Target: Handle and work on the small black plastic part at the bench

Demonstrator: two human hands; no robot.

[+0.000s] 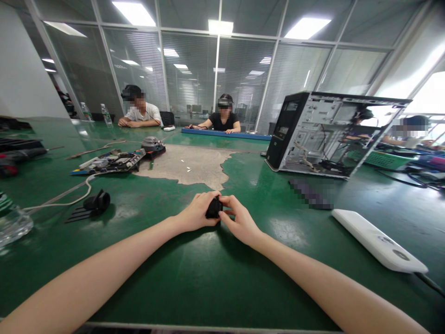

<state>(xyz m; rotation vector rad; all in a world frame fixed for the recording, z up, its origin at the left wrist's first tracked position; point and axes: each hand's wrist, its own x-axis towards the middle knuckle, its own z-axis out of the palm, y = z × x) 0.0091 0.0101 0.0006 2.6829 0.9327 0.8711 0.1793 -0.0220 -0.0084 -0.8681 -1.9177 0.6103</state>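
Both my hands meet around a small black object (pixel 213 208) over the middle of the green table (pixel 194 273); its kind is hard to make out. My left hand (pixel 197 212) wraps it from the left, fingers behind and thumb at the near side. From the right, my right hand (pixel 239 218) pinches its edge with thumb and fingertips. Part of the object is hidden by the fingers. To the left lies a black strap-like thing with a rounded end (pixel 97 202). Beyond my hands, the green surface has worn away to a pale patch (pixel 181 164).
A circuit board (pixel 111 160) and a cooling fan (pixel 153 144) lie at left, near a white cable. An opened computer case (pixel 313 134) stands at right, beyond a white power strip (pixel 378 239). A plastic bottle (pixel 14 222) is far left. Two people sit opposite; another is at right.
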